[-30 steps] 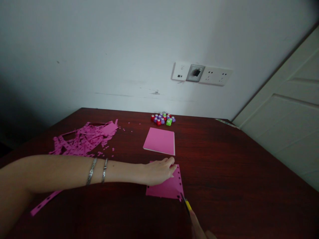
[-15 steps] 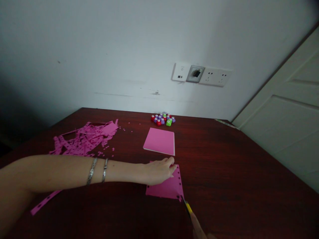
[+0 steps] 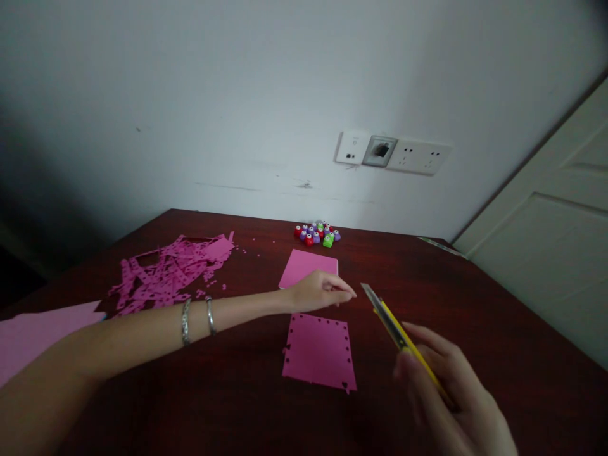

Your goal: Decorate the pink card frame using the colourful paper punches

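**Knife point(image 3: 394, 327) Grasped in Right Hand point(image 3: 458, 392), Blade point(image 3: 373, 299) Apart from Sheet point(image 3: 319, 350)**

Head view. My right hand grasps one yellow knife at the lower right, over the table point(image 3: 403, 266). Knife orientation: long axis diagonal, handle end toward me and to the right, blade tip away from me and to the left. The tip sits just right of my left hand point(image 3: 316, 292). That hand has its fingers partly curled, thumb near the fingertips; I cannot tell whether it pinches anything.

One sheet lies flat before me, below my left wrist, its sides roughly square to my body. Small holes line its far, left and right edges; they are too small to count reliably. One heart-shaped hole marks the near right corner, with a small tab hanging there.

Quantities, remaining items:
- Pad point(image 3: 304, 265): one, beyond the sheet, partly covered by my left hand.
- Coloured pieces point(image 3: 309, 240): more than ten, overlapping, behind the pad.
- Scraps point(image 3: 173, 269): one heap, left; pieces uncountable.
- Pink paper point(image 3: 38, 332): one area visible, far left, partly behind my arm.
- Bracelets point(image 3: 185, 323): two, left forearm.
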{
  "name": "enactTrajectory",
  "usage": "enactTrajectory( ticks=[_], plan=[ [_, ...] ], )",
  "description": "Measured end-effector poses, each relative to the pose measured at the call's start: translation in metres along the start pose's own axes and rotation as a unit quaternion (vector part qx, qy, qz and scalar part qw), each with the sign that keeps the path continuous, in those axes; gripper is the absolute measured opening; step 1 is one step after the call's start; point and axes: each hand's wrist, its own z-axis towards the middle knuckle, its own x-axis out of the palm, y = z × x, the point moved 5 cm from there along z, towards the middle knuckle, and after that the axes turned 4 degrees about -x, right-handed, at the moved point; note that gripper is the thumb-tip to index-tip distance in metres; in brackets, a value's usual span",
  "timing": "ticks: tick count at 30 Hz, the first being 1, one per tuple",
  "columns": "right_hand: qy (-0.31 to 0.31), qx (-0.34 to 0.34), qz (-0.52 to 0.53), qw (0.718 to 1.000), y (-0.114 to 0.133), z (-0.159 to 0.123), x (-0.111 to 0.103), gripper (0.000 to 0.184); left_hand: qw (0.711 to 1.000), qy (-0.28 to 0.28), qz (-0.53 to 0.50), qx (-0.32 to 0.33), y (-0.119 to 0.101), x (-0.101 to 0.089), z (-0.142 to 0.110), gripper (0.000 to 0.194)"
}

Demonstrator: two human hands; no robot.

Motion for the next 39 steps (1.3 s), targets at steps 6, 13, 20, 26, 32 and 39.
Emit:
enactTrajectory(
  ticks=[6, 13, 20, 26, 32, 39],
  plan=[
    [0.024, 0.010, 0.245, 0.969, -0.025, 0.048, 0.036, 0.039, 0.978, -0.034, -0.205, -0.021, -0.003, 0.010, -0.009, 0.032],
    [0.098, 0.006, 0.293, 0.951, -0.028, 0.060, 0.074, 0.047, 0.967, -0.137, -0.202, -0.076, 0.006, 0.004, -0.020, 0.031],
    [0.157, -0.069, 0.198, 0.965, -0.018, 0.074, 0.088, 0.054, 0.962, -0.166, -0.181, -0.121, 0.015, -0.036, -0.028, 0.024],
    [0.187, -0.112, 0.036, 0.975, -0.023, 0.090, 0.068, 0.038, 0.965, -0.135, -0.032, -0.225, 0.031, -0.151, -0.063, 0.023],
    [0.247, -0.167, -0.076, 0.952, -0.039, 0.087, 0.065, 0.020, 0.917, -0.100, 0.118, -0.368, 0.047, -0.240, -0.131, 0.031],
    [0.269, -0.164, -0.094, 0.944, -0.038, 0.084, 0.080, 0.019, 0.873, -0.057, 0.170, -0.455, 0.075, -0.251, -0.154, 0.030]
  ],
)
